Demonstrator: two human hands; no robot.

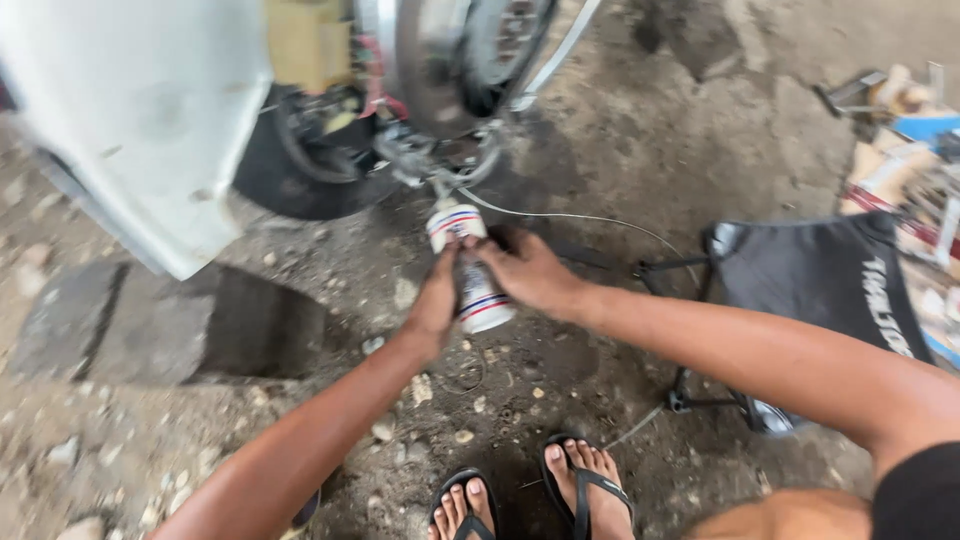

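A white spray can [470, 268] with red and blue bands sits between both hands, low over the dirt floor and tilted so its top end points up toward the underside of a scooter. The left hand [433, 300] wraps around the can's left side, fingers curled closed on it, thumb near the upper part. The right hand [525, 270] comes in from the other side and is closed on the can too, its fingers lying over the top of the body; how tightly it presses cannot be told because of blur. The can's nozzle end is just below a cluster of metal parts and hoses [425, 155] under the scooter, close to them, though whether it touches is unclear.

Above that cluster is a shiny chrome cover [430, 60] and part of a wheel [500, 40]. To the left, a white body panel [130, 110] fills the upper corner, with a black tyre [290, 180] behind it. A thin cable [590, 218] runs from the metal parts toward the right.

On the right stands a small folding stool with a black fabric seat [820, 280]. Further right lies a heap of mixed clutter [910, 130]. A flat stone slab [120, 320] lies on the ground at left. At the bottom edge, two feet in black flip-flops [535, 495] rest on the gravelly floor [640, 130].
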